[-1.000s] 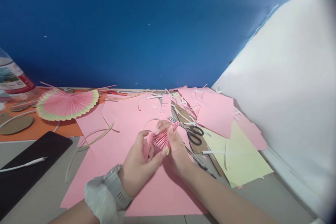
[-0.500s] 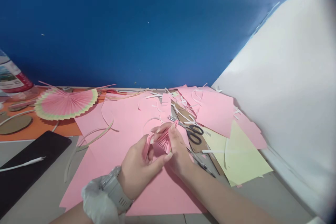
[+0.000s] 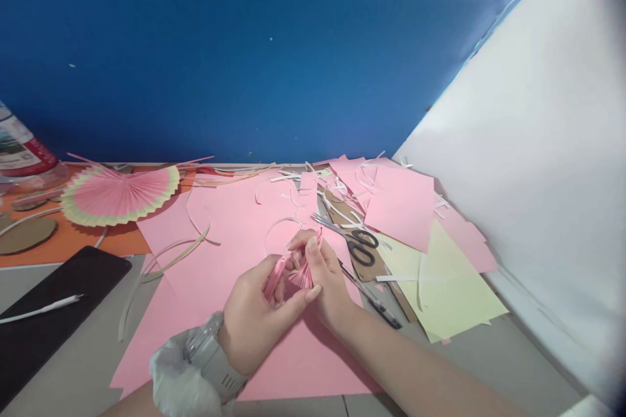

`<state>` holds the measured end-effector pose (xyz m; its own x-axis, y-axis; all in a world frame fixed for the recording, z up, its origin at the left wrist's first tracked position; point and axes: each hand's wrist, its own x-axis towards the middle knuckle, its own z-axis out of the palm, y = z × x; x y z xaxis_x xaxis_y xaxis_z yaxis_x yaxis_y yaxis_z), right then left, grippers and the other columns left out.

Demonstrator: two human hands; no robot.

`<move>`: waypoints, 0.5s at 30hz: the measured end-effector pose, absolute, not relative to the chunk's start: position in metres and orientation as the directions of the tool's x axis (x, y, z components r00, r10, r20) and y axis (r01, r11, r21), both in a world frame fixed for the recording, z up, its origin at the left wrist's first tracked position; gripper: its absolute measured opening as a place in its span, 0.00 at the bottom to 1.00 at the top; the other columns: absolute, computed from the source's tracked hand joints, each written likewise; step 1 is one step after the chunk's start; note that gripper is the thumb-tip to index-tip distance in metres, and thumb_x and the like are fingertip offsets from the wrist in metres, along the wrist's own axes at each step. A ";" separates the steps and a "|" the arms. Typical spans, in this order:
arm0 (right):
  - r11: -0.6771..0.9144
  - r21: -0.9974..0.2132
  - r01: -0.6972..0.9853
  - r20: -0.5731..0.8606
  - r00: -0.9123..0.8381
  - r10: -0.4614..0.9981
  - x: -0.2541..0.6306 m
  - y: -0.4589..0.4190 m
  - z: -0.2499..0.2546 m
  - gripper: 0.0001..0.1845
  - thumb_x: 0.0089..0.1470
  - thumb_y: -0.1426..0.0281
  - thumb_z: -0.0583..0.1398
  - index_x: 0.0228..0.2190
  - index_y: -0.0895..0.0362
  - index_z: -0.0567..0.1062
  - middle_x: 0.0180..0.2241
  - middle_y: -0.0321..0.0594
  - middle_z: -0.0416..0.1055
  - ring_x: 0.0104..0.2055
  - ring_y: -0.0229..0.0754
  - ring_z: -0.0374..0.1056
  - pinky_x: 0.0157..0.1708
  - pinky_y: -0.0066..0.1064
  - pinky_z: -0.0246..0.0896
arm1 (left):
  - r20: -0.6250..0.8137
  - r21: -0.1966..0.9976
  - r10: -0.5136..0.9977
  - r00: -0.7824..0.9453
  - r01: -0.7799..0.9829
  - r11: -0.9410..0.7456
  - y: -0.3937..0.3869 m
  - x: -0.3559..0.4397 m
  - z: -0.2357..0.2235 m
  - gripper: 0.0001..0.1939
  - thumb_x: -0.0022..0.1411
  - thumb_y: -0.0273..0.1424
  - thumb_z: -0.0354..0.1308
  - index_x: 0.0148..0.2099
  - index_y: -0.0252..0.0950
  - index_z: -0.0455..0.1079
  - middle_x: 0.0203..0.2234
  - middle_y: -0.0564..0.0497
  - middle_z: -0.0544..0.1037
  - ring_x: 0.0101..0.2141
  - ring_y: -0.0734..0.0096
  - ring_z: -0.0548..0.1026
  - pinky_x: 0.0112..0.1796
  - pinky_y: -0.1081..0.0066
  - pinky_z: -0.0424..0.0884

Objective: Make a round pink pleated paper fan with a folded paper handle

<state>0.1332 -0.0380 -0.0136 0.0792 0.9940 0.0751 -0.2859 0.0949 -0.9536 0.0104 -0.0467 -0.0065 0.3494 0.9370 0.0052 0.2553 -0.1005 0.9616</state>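
Two bare hands, the left hand (image 3: 252, 316) and the right hand (image 3: 335, 287), come close together at the middle of the view, above a large pink sheet (image 3: 205, 293). Between them is a small piece of pleated pink paper (image 3: 302, 275), its folds spreading like a fan. The left fingers are curled around its left end, with the thumb reaching toward the right hand; the right fingers grip its other end, thumb on top. The fingertips behind the folds are partly hidden. A grey watch (image 3: 218, 358) and a white fabric band (image 3: 180, 378) circle the left wrist.

Taking the hands as the centre of the dial, scissors (image 3: 362, 247) with black handles lie at 2 o'clock, partly over a strip of brown cardboard (image 3: 369, 270). A pen (image 3: 379, 308) lies near 4 o'clock. Pale yellow-green paper (image 3: 454, 290) is at 3 o'clock, and overlapping pink pieces (image 3: 403, 205) are farther out at 2 o'clock. At 10 o'clock, a wide pink pleated fan (image 3: 120, 199) with a yellowish edge rests partly on orange paper (image 3: 117, 241), with a labelled bottle (image 3: 27, 153) beyond it. At 9 o'clock, a white cable (image 3: 53, 305) crosses a flat black object (image 3: 59, 335).
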 end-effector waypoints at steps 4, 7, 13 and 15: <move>0.105 -0.961 -0.256 0.078 0.114 0.990 0.135 -0.036 -0.016 0.21 0.56 0.52 0.55 0.23 0.55 0.66 0.23 0.32 0.57 0.25 0.35 0.53 0.27 0.28 0.51 | 0.018 0.933 0.895 0.446 0.313 -0.174 -0.047 0.012 -0.006 0.13 0.62 0.39 0.52 0.30 0.36 0.62 0.20 0.58 0.60 0.22 0.76 0.56 0.25 0.73 0.55; 0.111 -0.964 -0.243 0.084 0.118 0.989 0.135 -0.034 -0.018 0.23 0.56 0.50 0.53 0.22 0.55 0.64 0.23 0.31 0.56 0.24 0.35 0.52 0.26 0.28 0.50 | 0.017 0.926 0.865 0.501 0.318 -0.203 -0.048 0.014 -0.007 0.12 0.64 0.37 0.50 0.32 0.36 0.63 0.22 0.55 0.64 0.24 0.74 0.59 0.27 0.72 0.56; 0.121 -0.965 -0.234 0.108 0.070 0.992 0.133 -0.033 -0.022 0.23 0.57 0.49 0.50 0.23 0.54 0.62 0.24 0.32 0.56 0.23 0.34 0.53 0.25 0.29 0.51 | 0.007 0.942 0.839 0.544 0.279 -0.188 -0.048 0.017 -0.005 0.12 0.65 0.34 0.46 0.30 0.36 0.61 0.22 0.56 0.63 0.24 0.73 0.59 0.29 0.71 0.57; 0.123 -0.969 -0.215 0.110 0.072 0.991 0.133 -0.034 -0.023 0.23 0.57 0.49 0.50 0.23 0.54 0.62 0.24 0.32 0.56 0.23 0.35 0.53 0.25 0.29 0.52 | 0.006 0.949 0.841 0.540 0.263 -0.176 -0.048 0.017 -0.005 0.12 0.65 0.33 0.46 0.28 0.37 0.59 0.21 0.56 0.62 0.24 0.74 0.58 0.28 0.71 0.56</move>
<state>0.1325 -0.0344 -0.0234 0.0721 0.9913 0.1098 -0.2150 0.1230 -0.9689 0.0169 -0.0481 -0.0046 0.5403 0.8414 0.0064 0.2628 -0.1760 0.9487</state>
